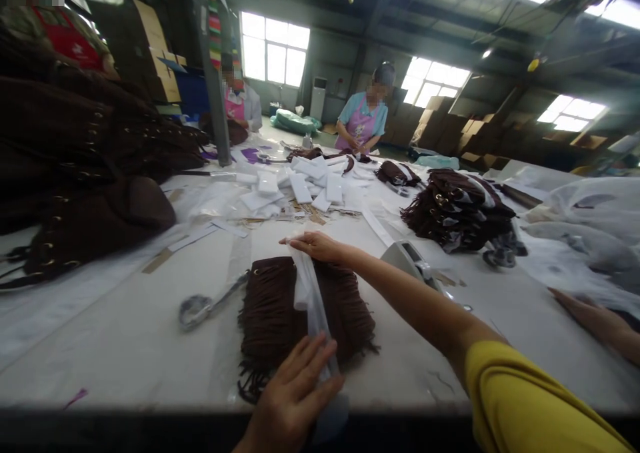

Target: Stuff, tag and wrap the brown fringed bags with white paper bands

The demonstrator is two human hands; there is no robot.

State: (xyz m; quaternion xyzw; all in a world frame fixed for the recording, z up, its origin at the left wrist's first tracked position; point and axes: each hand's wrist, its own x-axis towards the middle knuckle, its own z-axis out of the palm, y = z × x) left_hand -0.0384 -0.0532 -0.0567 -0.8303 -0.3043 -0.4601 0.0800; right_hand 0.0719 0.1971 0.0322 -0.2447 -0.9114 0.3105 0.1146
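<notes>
A dark brown fringed bag (273,316) lies flat on the white table (125,333) in front of me. A long clear plastic strip (314,306) runs across the bag from its far edge to its near edge. My right hand (315,245) pinches the far end of the strip at the bag's top edge. My left hand (293,396) lies flat with fingers stretched out, pressing the near end of the strip onto the bag's lower fringe.
Heaps of brown fringed bags sit at left (75,193) and right (457,210). White foam pieces (300,186) litter the middle. A metal clip on a strap (196,308) lies left of the bag. Another person's hand (595,320) rests at right; workers (363,123) stand beyond.
</notes>
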